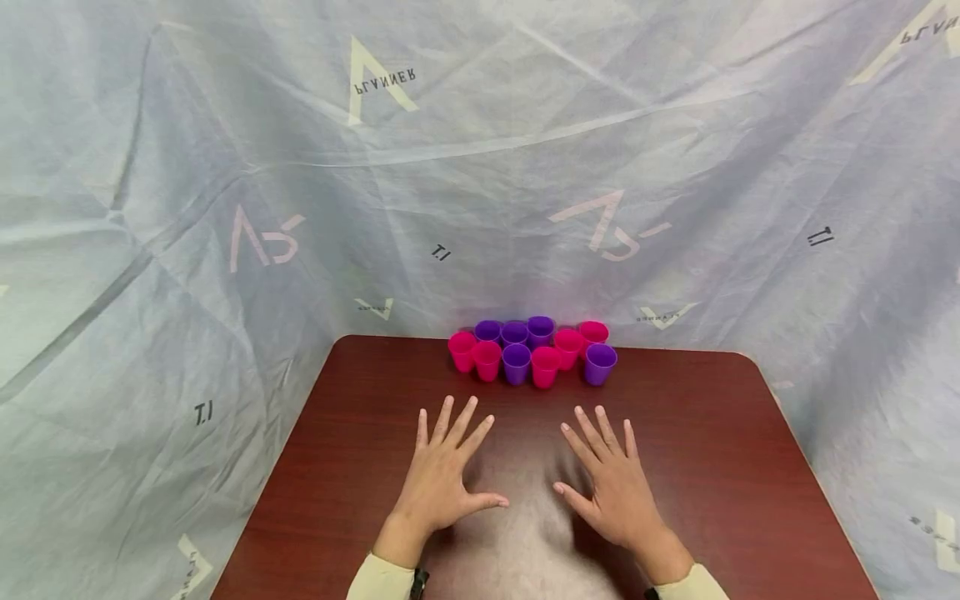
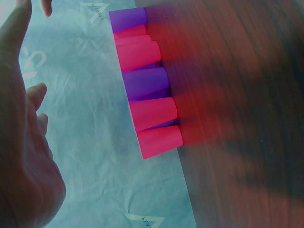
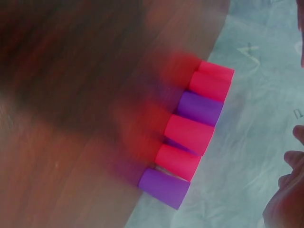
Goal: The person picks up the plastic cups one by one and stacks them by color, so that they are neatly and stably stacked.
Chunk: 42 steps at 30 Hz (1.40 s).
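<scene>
Both hands hover palm down over the table, fingers spread and nothing held. The left hand (image 1: 437,483) is left of the middle, its thumb pointing toward the right hand (image 1: 621,492). Beyond the fingertips, at the far edge, several pink and purple cups stand upright with their mouths up. In the front row are a pink cup (image 1: 487,362), a purple cup (image 1: 516,364), another pink cup (image 1: 545,367) and, at the right end, a purple cup (image 1: 600,365). More purple cups (image 1: 540,330) stand behind. In the left wrist view, part of the left hand (image 2: 28,142) shows at the left.
The dark red-brown wooden table (image 1: 360,433) has rounded far corners. Grey-white cloth (image 1: 480,208) with printed letters hangs behind it and along both sides. Light-coloured sleeves (image 1: 382,577) cover the forearms, with dark bands near the wrists.
</scene>
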Motion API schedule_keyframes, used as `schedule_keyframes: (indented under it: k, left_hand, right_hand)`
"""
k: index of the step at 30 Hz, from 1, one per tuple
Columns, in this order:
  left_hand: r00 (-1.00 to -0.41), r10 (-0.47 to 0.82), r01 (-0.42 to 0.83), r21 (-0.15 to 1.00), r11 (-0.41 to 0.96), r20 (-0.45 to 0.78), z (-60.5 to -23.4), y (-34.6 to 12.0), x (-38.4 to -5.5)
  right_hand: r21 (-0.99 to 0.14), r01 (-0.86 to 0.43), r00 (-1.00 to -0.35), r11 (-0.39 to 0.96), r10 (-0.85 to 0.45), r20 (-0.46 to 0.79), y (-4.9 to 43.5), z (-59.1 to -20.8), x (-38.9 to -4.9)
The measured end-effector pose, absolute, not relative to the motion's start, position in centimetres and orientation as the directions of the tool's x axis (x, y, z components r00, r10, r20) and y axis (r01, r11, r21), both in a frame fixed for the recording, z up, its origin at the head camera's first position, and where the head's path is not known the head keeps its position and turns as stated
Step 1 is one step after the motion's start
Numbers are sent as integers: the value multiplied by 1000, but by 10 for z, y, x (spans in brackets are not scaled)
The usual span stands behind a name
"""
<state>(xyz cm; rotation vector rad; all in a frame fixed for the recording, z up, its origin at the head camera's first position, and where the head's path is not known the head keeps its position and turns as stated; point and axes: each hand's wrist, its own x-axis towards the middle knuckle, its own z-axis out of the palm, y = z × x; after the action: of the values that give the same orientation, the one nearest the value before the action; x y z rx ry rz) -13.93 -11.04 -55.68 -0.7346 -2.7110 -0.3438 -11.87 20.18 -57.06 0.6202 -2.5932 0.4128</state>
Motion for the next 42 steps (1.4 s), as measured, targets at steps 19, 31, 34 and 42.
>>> schedule_keyframes:
  k: [19,31,34,42]
  left_hand:
    - [-845,374,502,329,799,381,-557,-100,-122]
    - [-849,351,499,380,779,396,-566,-96,-117]
    - [-851,348,497,386,777,393,-567,-96,-116]
    - [-873,350,477,449,756,339,-572,-99,-113]
  right_hand:
    - [-220,-438,-822,872,-290,490,210,-574,-112]
    - [-234,-445,-802,864,-268,534,212,-577,-119]
    - [-262,-454,-804,851,-265,533,211,-579,-121]
    - [-311,-436,-839,844,-257,479,207,-582,-127]
